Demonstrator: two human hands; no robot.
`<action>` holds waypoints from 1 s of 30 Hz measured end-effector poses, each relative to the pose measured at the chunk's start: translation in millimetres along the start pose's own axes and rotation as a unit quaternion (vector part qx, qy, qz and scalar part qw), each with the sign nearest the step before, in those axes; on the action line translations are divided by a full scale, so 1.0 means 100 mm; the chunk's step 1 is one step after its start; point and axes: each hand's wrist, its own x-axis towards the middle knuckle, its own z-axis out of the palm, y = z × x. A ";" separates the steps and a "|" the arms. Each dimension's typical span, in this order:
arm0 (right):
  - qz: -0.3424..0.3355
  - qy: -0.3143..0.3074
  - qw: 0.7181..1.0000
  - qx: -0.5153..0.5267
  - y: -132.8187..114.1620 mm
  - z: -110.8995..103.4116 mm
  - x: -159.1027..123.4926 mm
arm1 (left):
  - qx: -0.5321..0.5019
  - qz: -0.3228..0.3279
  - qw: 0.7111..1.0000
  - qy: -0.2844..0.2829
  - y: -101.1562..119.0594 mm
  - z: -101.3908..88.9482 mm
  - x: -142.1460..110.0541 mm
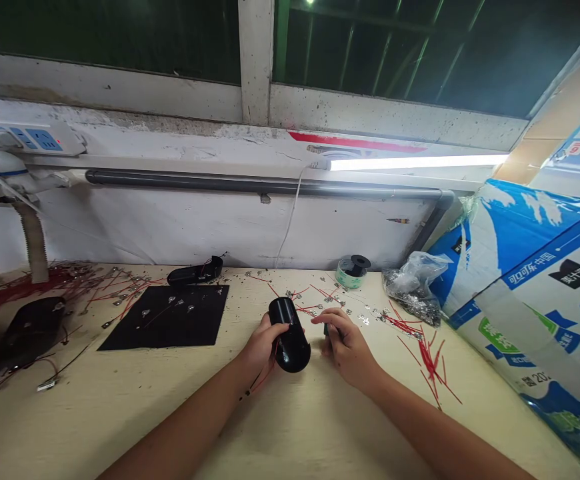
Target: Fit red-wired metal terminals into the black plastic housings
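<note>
In the middle of the table my left hand (261,343) is closed around a black, glossy, rounded plastic casing (293,348), its thumb lying across the top. Thin red and dark wires (256,385) hang below that hand. Just right of the casing, apart from it, is my right hand (345,343). Its fingers are curled, with the index finger bent toward the casing. A small dark green thing (326,329) shows between these fingers, too hidden to name.
A black mat (170,317) with small metal pieces lies left, another black casing (195,271) behind it. Red wires (433,360) and a bag of small metal parts (415,287) lie right. A tape roll (350,277) stands at the back; a blue-white carton (530,293) borders the right.
</note>
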 end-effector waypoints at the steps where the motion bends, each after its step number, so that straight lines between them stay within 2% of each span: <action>1: 0.002 -0.004 1.000 0.001 0.01 0.00 -0.01 | 0.008 0.002 1.000 -0.009 0.00 0.00 0.00; 4: -0.007 -0.032 0.999 -0.010 0.00 -0.01 -0.03 | 0.031 0.006 0.999 -0.021 0.00 0.00 -0.01; 9: -0.125 -0.074 0.981 -0.132 -0.10 -0.01 -0.06 | 0.063 0.000 0.997 -0.034 0.01 0.00 0.00; 11: -0.153 -0.081 0.972 -0.158 -0.15 0.00 -0.06 | 0.071 -0.002 0.997 -0.034 0.01 0.00 0.00; 23: -0.168 -0.085 0.966 -0.180 -0.17 0.00 -0.06 | 0.080 0.005 0.996 -0.034 -0.05 -0.08 0.05; 25: -0.164 -0.081 0.967 -0.179 -0.19 0.01 -0.06 | 0.070 0.015 0.997 -0.016 -0.05 -0.07 0.07; 30: -0.160 -0.088 0.967 -0.176 -0.25 0.03 -0.13 | 0.021 0.063 0.994 0.084 -0.05 -0.04 0.11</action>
